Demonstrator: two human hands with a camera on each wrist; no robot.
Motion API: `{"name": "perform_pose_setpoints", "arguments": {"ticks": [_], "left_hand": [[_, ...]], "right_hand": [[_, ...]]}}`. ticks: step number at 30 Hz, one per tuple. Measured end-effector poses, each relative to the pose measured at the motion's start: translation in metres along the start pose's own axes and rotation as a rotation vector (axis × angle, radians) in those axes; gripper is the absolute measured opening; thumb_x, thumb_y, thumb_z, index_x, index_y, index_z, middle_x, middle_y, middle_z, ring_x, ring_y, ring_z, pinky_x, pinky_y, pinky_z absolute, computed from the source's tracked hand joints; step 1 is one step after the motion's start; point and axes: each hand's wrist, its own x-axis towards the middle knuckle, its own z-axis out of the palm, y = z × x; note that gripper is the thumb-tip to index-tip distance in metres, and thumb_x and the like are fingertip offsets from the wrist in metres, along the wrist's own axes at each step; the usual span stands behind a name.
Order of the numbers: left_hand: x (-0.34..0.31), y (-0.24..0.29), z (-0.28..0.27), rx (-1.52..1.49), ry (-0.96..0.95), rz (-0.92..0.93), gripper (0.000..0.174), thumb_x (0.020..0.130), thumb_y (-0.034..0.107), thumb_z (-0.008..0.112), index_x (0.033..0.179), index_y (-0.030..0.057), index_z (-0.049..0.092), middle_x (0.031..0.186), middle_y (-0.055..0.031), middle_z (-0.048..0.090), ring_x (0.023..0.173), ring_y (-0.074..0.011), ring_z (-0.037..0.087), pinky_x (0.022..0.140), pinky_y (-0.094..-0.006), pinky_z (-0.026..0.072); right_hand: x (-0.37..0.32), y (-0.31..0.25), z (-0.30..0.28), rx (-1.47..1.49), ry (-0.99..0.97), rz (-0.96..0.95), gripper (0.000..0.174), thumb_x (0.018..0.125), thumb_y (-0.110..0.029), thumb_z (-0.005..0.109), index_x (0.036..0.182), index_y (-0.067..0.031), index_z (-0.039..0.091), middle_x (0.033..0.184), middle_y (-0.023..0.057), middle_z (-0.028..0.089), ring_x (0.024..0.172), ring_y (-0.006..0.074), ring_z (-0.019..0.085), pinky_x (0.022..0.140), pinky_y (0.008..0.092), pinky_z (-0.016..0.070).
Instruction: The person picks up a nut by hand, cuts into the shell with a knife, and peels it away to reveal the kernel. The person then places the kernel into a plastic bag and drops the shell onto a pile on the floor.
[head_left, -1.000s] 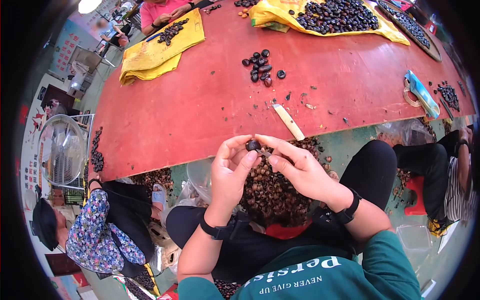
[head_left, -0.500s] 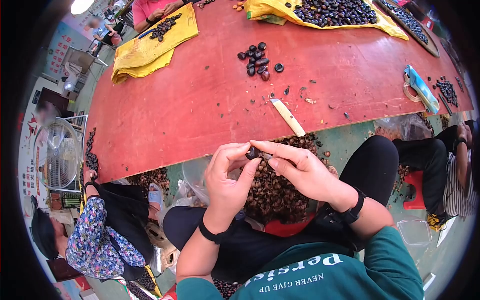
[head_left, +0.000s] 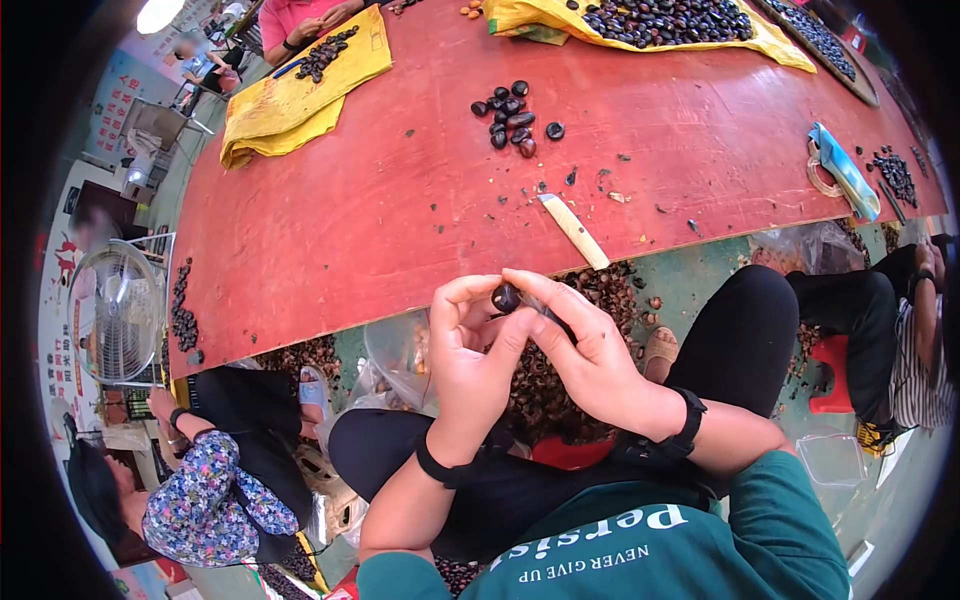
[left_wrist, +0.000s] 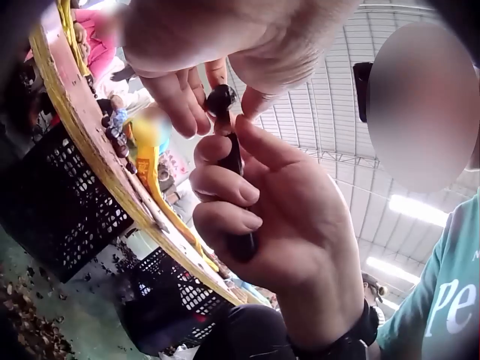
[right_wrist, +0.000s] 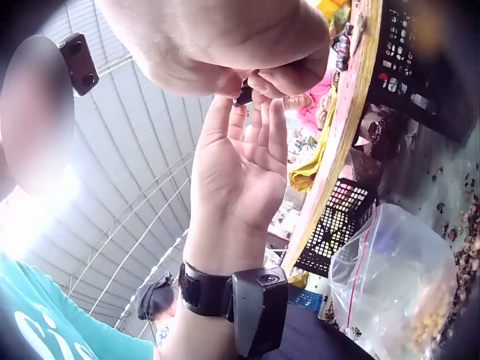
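In front of the table edge, my left hand [head_left: 470,350] pinches a dark, shiny brown nut [head_left: 506,297] between thumb and fingertips. A small pale patch shows on its face. My right hand [head_left: 600,370] meets it, thumb tips together and forefinger at the top of the nut. In the left wrist view, the right hand's fingers curl round the dark handle [left_wrist: 241,246] of a slim tool, whose working end points up at the nut [left_wrist: 221,100]. From the right wrist side, the hands mostly hide the nut.
On the red table [head_left: 400,220] lie a knife with a pale handle [head_left: 574,232], a small group of nuts [head_left: 515,118] and a large pile on yellow sacking [head_left: 790,55]. Peelings [head_left: 560,400] heap below. People sit left, right and opposite; a fan [head_left: 118,310] stands left.
My hands have drawn closer, thumbs now meeting, and the nut is turned to show a pale patch. The person in the floral shirt has lowered a hand from the table edge.
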Motion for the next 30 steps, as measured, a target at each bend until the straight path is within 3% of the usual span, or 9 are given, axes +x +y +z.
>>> {"name": "perform_pose_setpoints", "arguments": {"ticks": [7, 10, 13, 14, 15, 18, 22, 24, 30], "left_hand": [[0.001, -0.001, -0.008, 0.456, -0.060, 0.275, 0.029, 0.093, 0.001, 0.068, 0.116, -0.0008, 0.051, 0.115, -0.0160, 0.063, 0.095, -0.0160, 0.067, 0.078, -0.0281, 0.0564], [0.002, 0.002, -0.012, 0.532, -0.105, 0.242, 0.025, 0.096, 0.003, 0.065, 0.115, -0.0016, 0.050, 0.115, -0.0171, 0.062, 0.089, -0.0171, 0.067, 0.076, -0.0297, 0.0563], [-0.001, 0.011, -0.017, 0.436, -0.197, 0.022, 0.021, 0.099, 0.006, 0.062, 0.115, -0.0010, 0.050, 0.112, -0.0152, 0.063, 0.086, -0.0164, 0.066, 0.076, -0.0306, 0.0557], [-0.006, 0.016, -0.010, 0.267, -0.270, -0.019, 0.017, 0.100, 0.006, 0.060, 0.115, 0.0005, 0.051, 0.108, -0.0107, 0.064, 0.085, -0.0141, 0.065, 0.078, -0.0289, 0.0563], [-0.010, 0.017, -0.008, 0.151, -0.291, -0.112, 0.019, 0.101, 0.005, 0.057, 0.118, 0.0007, 0.050, 0.112, -0.0120, 0.064, 0.092, -0.0152, 0.065, 0.084, -0.0295, 0.0565], [0.001, 0.024, -0.017, -0.071, -0.196, -0.379, 0.027, 0.102, 0.007, 0.057, 0.128, 0.0008, 0.053, 0.121, -0.0135, 0.063, 0.100, -0.0145, 0.066, 0.091, -0.0297, 0.0581], [0.006, 0.027, -0.026, -0.184, -0.124, -0.381, 0.034, 0.101, 0.008, 0.059, 0.134, 0.0015, 0.053, 0.123, -0.0124, 0.063, 0.100, -0.0124, 0.065, 0.090, -0.0286, 0.0585], [0.005, 0.026, -0.027, -0.129, -0.111, -0.326, 0.033, 0.100, 0.006, 0.060, 0.132, 0.0023, 0.054, 0.122, -0.0114, 0.062, 0.099, -0.0121, 0.065, 0.091, -0.0289, 0.0575], [0.004, 0.021, -0.027, -0.052, -0.125, -0.249, 0.026, 0.098, 0.003, 0.059, 0.123, 0.0035, 0.054, 0.112, -0.0059, 0.062, 0.101, -0.0110, 0.062, 0.092, -0.0290, 0.0563]], "right_hand": [[0.001, 0.000, -0.009, -0.029, -0.078, -0.009, 0.040, 0.100, -0.003, 0.054, 0.140, -0.0095, 0.058, 0.091, 0.0119, 0.058, 0.082, 0.0232, 0.059, 0.078, 0.0353, 0.0500], [0.003, 0.003, -0.013, -0.058, -0.113, 0.010, 0.040, 0.100, -0.003, 0.054, 0.139, -0.0083, 0.058, 0.099, 0.0135, 0.063, 0.087, 0.0246, 0.062, 0.082, 0.0357, 0.0510], [0.005, 0.006, -0.016, -0.085, -0.071, -0.009, 0.038, 0.102, -0.005, 0.052, 0.139, -0.0050, 0.057, 0.118, 0.0144, 0.067, 0.107, 0.0232, 0.065, 0.095, 0.0351, 0.0495], [0.015, 0.007, -0.021, 0.108, 0.027, 0.090, 0.036, 0.104, -0.010, 0.050, 0.138, -0.0014, 0.057, 0.135, 0.0136, 0.063, 0.126, 0.0197, 0.058, 0.108, 0.0348, 0.0427], [0.024, 0.006, -0.033, 0.099, 0.047, 0.130, 0.036, 0.105, -0.011, 0.049, 0.139, -0.0008, 0.056, 0.137, 0.0127, 0.062, 0.131, 0.0184, 0.054, 0.111, 0.0342, 0.0397], [0.025, -0.003, -0.050, 0.112, -0.057, 0.235, 0.033, 0.106, -0.017, 0.051, 0.132, 0.0009, 0.060, 0.124, 0.0099, 0.067, 0.113, 0.0136, 0.059, 0.099, 0.0301, 0.0460], [0.017, -0.004, -0.038, -0.025, -0.192, 0.287, 0.026, 0.100, -0.024, 0.064, 0.104, 0.0019, 0.065, 0.085, 0.0050, 0.064, 0.080, 0.0065, 0.054, 0.072, 0.0284, 0.0473], [0.019, -0.018, -0.044, -0.229, -0.287, 0.438, 0.026, 0.095, -0.024, 0.069, 0.100, 0.0013, 0.065, 0.082, 0.0087, 0.063, 0.077, 0.0122, 0.059, 0.071, 0.0317, 0.0480], [0.015, -0.016, -0.036, -0.319, -0.150, 0.013, 0.025, 0.091, -0.023, 0.070, 0.101, -0.0002, 0.066, 0.093, 0.0145, 0.063, 0.087, 0.0327, 0.065, 0.078, 0.0386, 0.0503]]}}
